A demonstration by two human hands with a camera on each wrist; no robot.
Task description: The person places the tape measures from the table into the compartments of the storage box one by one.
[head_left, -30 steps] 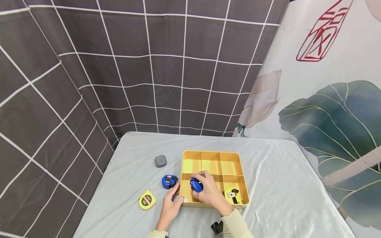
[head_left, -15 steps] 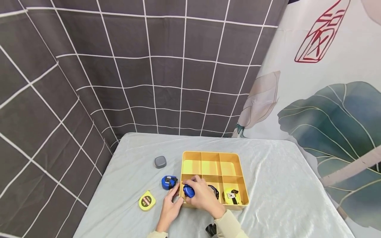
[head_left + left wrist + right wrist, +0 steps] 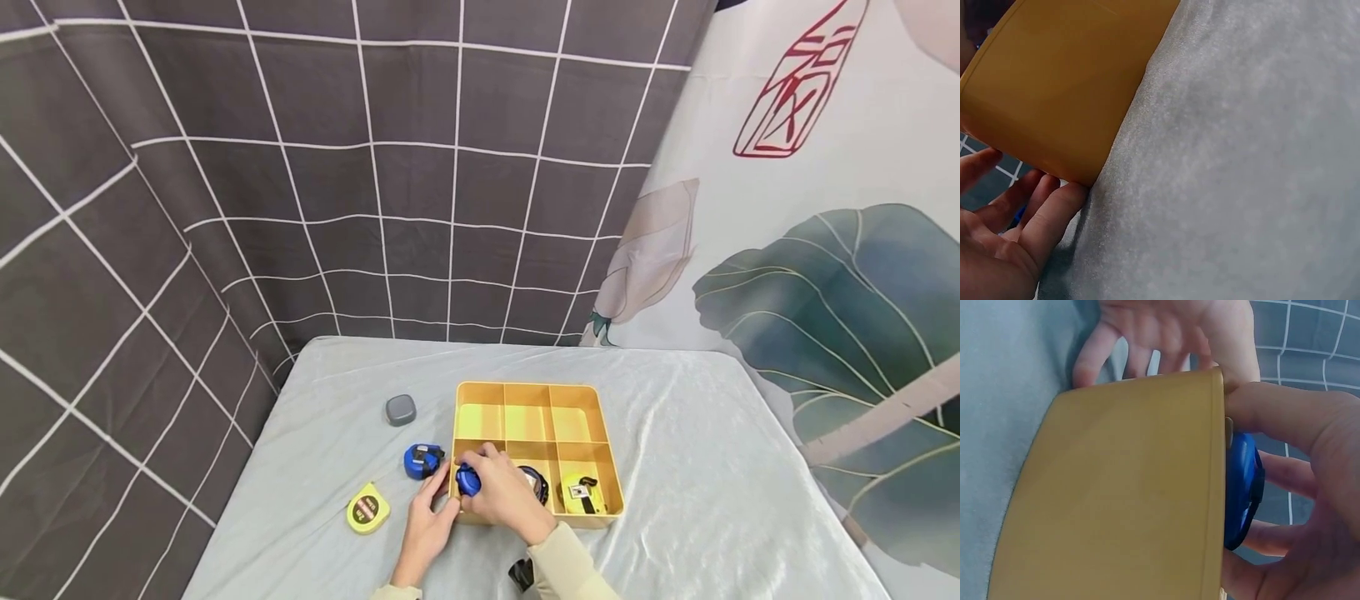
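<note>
My right hand (image 3: 510,498) holds a blue tape measure (image 3: 468,479) at the front-left compartment of a yellow divided box (image 3: 573,386). In the right wrist view this tape measure (image 3: 1242,487) shows above the box's wall, with fingers and thumb around it. My left hand (image 3: 426,527) rests its fingers against the box's left side, its thumb by the front corner. Partly hidden by the right hand, a dark round-edged object (image 3: 537,483) with a pale label sits in the front-middle compartment. A yellow tape measure (image 3: 583,495) lies in the front-right one.
Left of the box, a second blue tape measure (image 3: 422,461) with a black clip lies close to the left fingertips. Another yellow tape measure (image 3: 368,510) and a grey rounded-square object (image 3: 401,409) are on the pale cloth (image 3: 697,467). Dark gridded fabric (image 3: 420,192) hangs behind.
My right hand has carried the blue tape measure leftward into the front-left corner area, uncovering the dark object in the front-middle compartment. The left hand has stayed against the box.
</note>
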